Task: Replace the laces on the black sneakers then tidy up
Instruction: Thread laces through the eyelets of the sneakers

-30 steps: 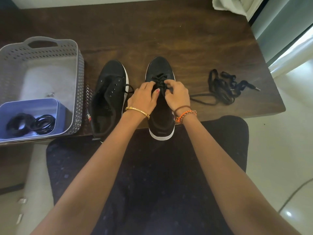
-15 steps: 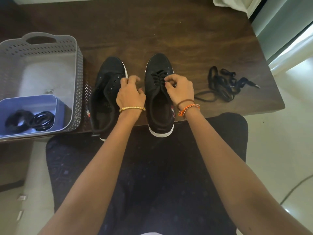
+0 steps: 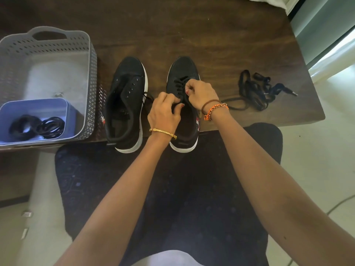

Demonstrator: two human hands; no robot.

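Looking down: a lap in dark patterned fabric fills the near frame, its lower edge cut off.
Left hand (image 3: 164,113): fingers curled, pinching a black lace (image 3: 148,96) over the tongue of the right sneaker; a gold bangle (image 3: 162,132) sits on the wrist.
Right hand (image 3: 201,94): fingers curled, pinching the lace at the eyelets on the far side; a brown band and an orange braided bracelet (image 3: 215,110) circle the wrist.
Right sneaker (image 3: 182,70): black with a white sole, heel overhanging the near table edge, laced at the toe end; its middle is hidden under both hands.
Left sneaker (image 3: 124,100): just beside it, unlaced, eyelets bare, tongue open.
Markings: a small red and white mark shows on each sneaker's side, too small to read.
Table (image 3: 211,35): dark wood, far corners cut off by the frame.
Grey basket (image 3: 48,73): perforated plastic with a handle slot, at the left, near the left sneaker; its left side is cut off.
Blue tub (image 3: 38,106): inside the basket's near end, holding two coiled black laces (image 3: 38,127); whether they are tied is hard to make out.
Loose laces (image 3: 255,89): a dark tangle on the table right of the right sneaker, one metal-looking tip pointing right.
White cloth (image 3: 269,2): at the far right edge, mostly out of frame.
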